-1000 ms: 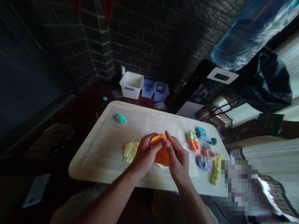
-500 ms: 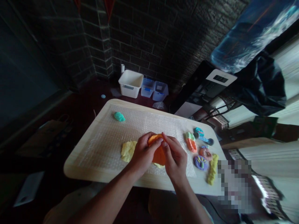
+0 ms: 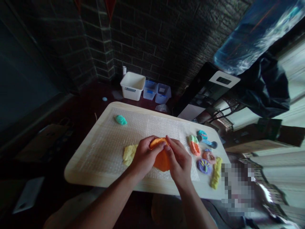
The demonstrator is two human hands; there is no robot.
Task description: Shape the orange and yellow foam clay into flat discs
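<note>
Between both hands I hold a flattened piece of orange modelling clay, above the bubble wrap on the table. My left hand grips its left side, thumb on the near face. My right hand pinches the upper right edge, and the two thumb tips almost meet. Behind the left hand, a pale yellow clay sheet lies partly hidden on the bubble wrap. A green clay lump sits at the far left of the wrap.
Along the table's right side lie an orange-and-green clay piece, a blue clay piece with a spoon-like end, a pink ring, a purple disc and a yellow strip. Bins stand on the floor beyond.
The lower part of the orange clay hangs slightly lower and wider between my hands. The pale yellow bit seen beneath it before no longer shows. Both hands keep their grip.
</note>
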